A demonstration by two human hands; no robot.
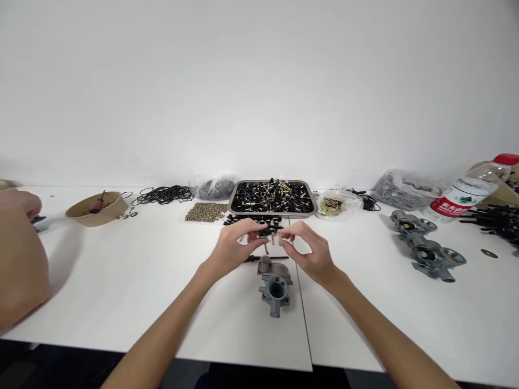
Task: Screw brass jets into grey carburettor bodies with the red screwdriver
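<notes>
Both my hands meet in the middle of the table, just in front of the tray, over small black parts with brass-coloured pins (266,249). My left hand (237,246) has its thumb and fingertips drawn close together; what they hold is too small to name. My right hand (310,251) is pinched beside it, at a tiny dark and brass-coloured piece that I cannot make out clearly. Below my hands a grey metal carburetor (275,286) stands with its round bore facing me. A thin dark screwdriver (279,257) lies behind it, partly covered by my left hand.
Behind stands a metal tray (232,209) of black and brass parts, with brass pieces (206,212) and a plastic bag (339,204) beside it. More carburetors (432,254) and a water bottle (462,197) are right. A round container (99,216) and another person's arm (20,259) are left.
</notes>
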